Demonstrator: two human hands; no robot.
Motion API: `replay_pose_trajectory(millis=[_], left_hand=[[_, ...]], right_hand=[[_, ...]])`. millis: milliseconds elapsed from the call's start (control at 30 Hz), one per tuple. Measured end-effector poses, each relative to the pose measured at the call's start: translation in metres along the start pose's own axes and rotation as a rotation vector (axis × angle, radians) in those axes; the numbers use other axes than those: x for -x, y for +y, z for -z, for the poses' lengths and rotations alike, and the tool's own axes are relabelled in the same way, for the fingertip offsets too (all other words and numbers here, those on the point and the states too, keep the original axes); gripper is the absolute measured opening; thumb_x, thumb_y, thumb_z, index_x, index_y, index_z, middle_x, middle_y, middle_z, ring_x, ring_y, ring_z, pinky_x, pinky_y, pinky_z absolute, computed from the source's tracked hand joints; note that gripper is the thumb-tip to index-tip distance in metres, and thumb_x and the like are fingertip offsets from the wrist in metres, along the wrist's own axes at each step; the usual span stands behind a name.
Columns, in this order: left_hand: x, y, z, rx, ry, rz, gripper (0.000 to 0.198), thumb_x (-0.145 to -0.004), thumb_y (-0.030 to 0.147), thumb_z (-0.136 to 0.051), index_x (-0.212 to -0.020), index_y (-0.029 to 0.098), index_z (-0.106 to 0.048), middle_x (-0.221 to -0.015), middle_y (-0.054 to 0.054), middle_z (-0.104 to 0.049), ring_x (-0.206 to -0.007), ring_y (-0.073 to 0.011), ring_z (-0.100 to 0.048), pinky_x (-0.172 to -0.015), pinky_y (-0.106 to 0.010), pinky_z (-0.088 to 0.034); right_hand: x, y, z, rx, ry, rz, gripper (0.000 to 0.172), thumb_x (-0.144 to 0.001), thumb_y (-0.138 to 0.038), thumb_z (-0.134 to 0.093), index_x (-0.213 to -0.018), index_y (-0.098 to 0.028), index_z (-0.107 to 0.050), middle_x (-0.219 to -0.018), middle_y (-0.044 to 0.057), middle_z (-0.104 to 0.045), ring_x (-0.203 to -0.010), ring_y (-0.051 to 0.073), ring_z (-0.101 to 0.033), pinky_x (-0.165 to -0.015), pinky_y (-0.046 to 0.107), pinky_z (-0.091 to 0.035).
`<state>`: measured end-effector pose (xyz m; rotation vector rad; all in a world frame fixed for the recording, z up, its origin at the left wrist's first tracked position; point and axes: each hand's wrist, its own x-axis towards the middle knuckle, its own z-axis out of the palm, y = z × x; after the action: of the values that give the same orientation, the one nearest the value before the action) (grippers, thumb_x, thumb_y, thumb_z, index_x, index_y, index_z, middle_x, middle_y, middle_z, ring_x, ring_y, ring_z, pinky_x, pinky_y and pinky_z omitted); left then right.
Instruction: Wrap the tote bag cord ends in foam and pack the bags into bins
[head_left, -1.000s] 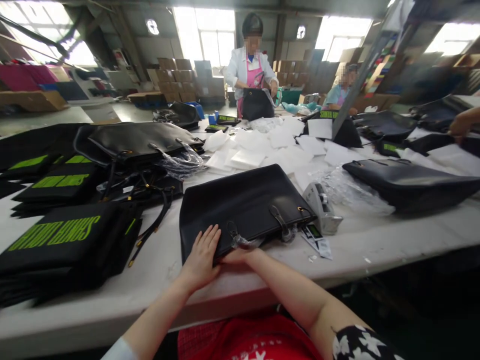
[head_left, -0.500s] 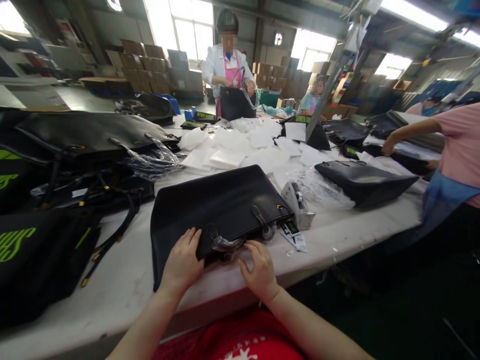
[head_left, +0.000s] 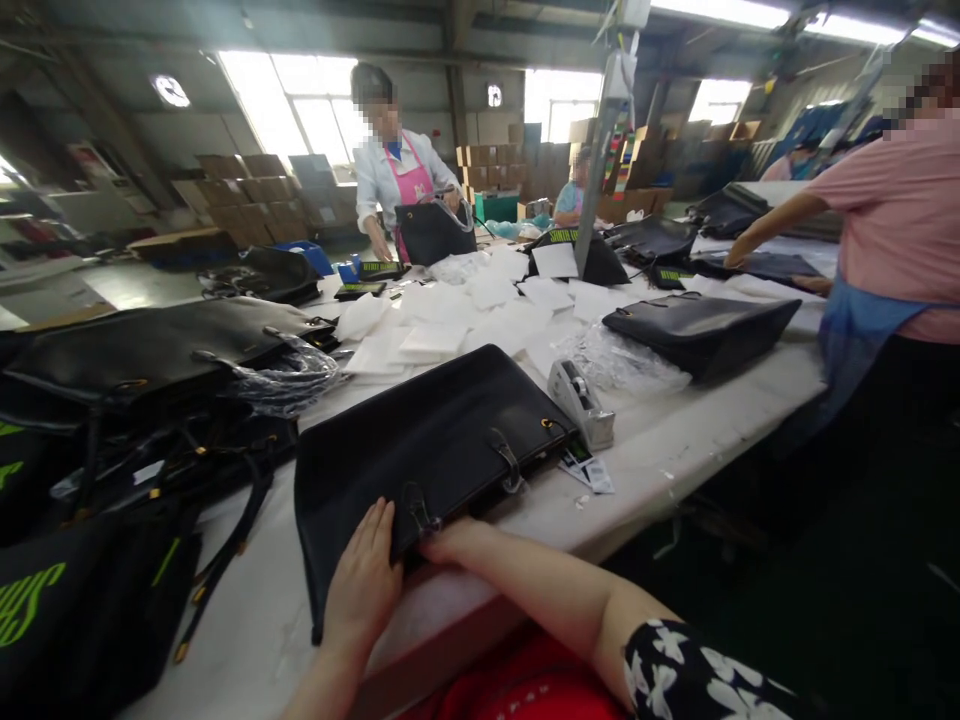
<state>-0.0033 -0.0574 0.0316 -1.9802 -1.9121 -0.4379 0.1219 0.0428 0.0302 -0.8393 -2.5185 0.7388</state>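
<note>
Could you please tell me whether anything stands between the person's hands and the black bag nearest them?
Nothing visible does: the left hand rests on the black bag, and the right hand is at its near edge, fingertips hidden, so contact there is unclear.

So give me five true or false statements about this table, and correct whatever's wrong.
The left hand lies on the central black bag. True.
The right hand is on the white sheets. False: it is at the bag's near edge, fingers hidden.
A tape dispenser stands beside the bag. True.
The lower-left lettering is red. False: it is green.
A pink-aproned co-worker stands across the table. True.
</note>
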Motion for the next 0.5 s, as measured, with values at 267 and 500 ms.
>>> replay_pose_trajectory(millis=[267,500], left_hand=[[0.007,-0.004,-0.017,0.01,0.159,-0.017,0.06,-0.079,0.018,-0.045,-0.136,-0.001,-0.042,-0.139,-0.023,-0.049,-0.129,-0.0312,-0.048,-0.109,-0.045,-0.042],[0.009,0.005,-0.014,0.069,0.102,0.064,0.067,-0.076,0.02,-0.049,-0.139,-0.001,-0.041,-0.145,-0.022,-0.043,-0.133,-0.0312,-0.043,-0.113,-0.045,-0.035]], right_hand=[[0.06,-0.005,0.028,0.286,0.027,-0.001,0.039,-0.092,-0.043,-0.052,-0.111,-0.013,-0.067,-0.108,0.014,-0.069,-0.101,0.029,-0.062,-0.093,0.043,-0.049],[0.141,0.033,0.062,0.086,0.527,0.049,0.017,-0.087,-0.016,-0.05,-0.094,-0.018,-0.065,-0.1,0.008,-0.066,-0.097,0.02,-0.06,-0.09,0.034,-0.048]])
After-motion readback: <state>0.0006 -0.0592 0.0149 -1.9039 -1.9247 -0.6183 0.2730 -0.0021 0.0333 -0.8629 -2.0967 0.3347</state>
